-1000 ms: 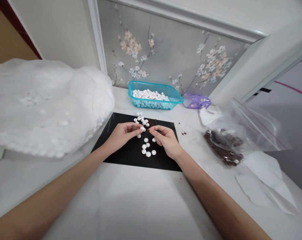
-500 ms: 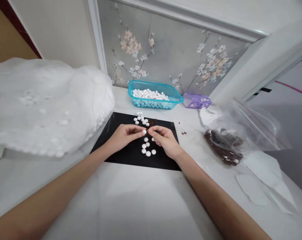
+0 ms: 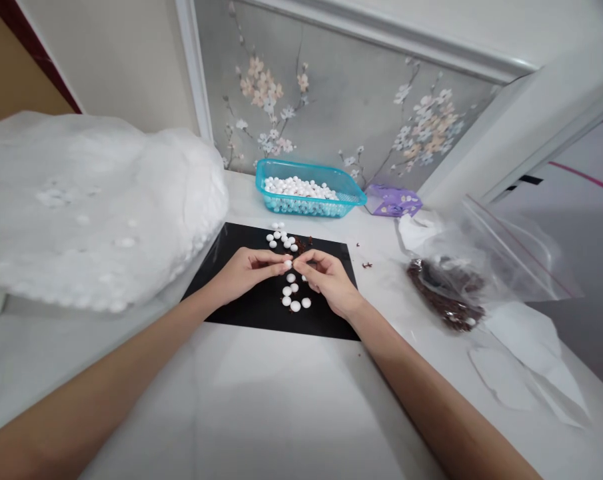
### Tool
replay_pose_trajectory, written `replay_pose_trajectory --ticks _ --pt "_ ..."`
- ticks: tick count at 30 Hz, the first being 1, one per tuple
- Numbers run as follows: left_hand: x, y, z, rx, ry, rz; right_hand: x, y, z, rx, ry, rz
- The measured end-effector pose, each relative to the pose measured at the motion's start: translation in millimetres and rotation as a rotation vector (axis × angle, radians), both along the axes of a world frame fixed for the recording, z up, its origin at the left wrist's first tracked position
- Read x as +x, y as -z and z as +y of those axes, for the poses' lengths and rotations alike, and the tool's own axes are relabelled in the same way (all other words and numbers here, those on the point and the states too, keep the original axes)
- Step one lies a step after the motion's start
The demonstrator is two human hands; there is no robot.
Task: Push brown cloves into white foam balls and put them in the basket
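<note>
Over a black mat (image 3: 251, 313), my left hand (image 3: 244, 272) pinches a small white ball (image 3: 288, 265) between thumb and fingertips. My right hand (image 3: 328, 277) is closed in a pinch right beside that ball, its fingertips meeting it; whatever tiny piece they hold is hidden. Several loose white balls (image 3: 295, 306) lie on the mat below the hands, some with small brown bits at them. Another group of white balls (image 3: 277, 235) lies behind the hands, next to a little heap of small brown pieces (image 3: 301, 245).
A blue plastic basket (image 3: 311, 208) full of white balls stands against the wall, with a purple packet (image 3: 394, 201) beside it. A large white bag (image 3: 101, 213) bulges on the left. Right of the mat lie a clear zip bag of brown pieces (image 3: 444, 297) and white paper (image 3: 526, 340).
My right fingertips have come slightly closer to the white ball and now touch it. My left hand keeps its pinch on the ball in nearly the same place.
</note>
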State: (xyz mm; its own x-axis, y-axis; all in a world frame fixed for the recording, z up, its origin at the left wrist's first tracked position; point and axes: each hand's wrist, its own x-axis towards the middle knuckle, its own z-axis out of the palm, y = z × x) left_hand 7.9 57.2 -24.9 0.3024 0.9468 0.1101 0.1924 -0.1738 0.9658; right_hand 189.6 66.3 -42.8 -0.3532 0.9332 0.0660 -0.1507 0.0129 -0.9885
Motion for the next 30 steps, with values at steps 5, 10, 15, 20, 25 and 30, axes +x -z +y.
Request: replay_pose_trajectory --ticks 5,10,15,20,25,30 --pt "-0.4 0.0 0.6 -0.015 0.005 -0.006 1.1 1.9 0.9 -0.013 -0.005 0.013" --pt "-1.4 2.3 0.5 -0.051 0.008 -0.020 1.7 2.3 1.1 -0.035 -0.011 -0.011" --pt "-2.7 5.3 0.6 -0.060 0.028 -0.026 0.8 0.0 1.1 -0.041 -0.013 -0.022" --pt "-4.8 5.3 1.5 -0.046 0.066 0.001 1.0 -1.8 0.7 -0.017 -0.016 -0.062" --pt "-2.2 3.8 1.1 -0.083 0.071 0.019 -1.2 -0.7 -0.7 0.062 0.005 -0.054" --pt "-4.8 3.0 5.3 0.040 -0.105 0.125 4.6 2.0 7.2 0.076 0.230 -0.083"
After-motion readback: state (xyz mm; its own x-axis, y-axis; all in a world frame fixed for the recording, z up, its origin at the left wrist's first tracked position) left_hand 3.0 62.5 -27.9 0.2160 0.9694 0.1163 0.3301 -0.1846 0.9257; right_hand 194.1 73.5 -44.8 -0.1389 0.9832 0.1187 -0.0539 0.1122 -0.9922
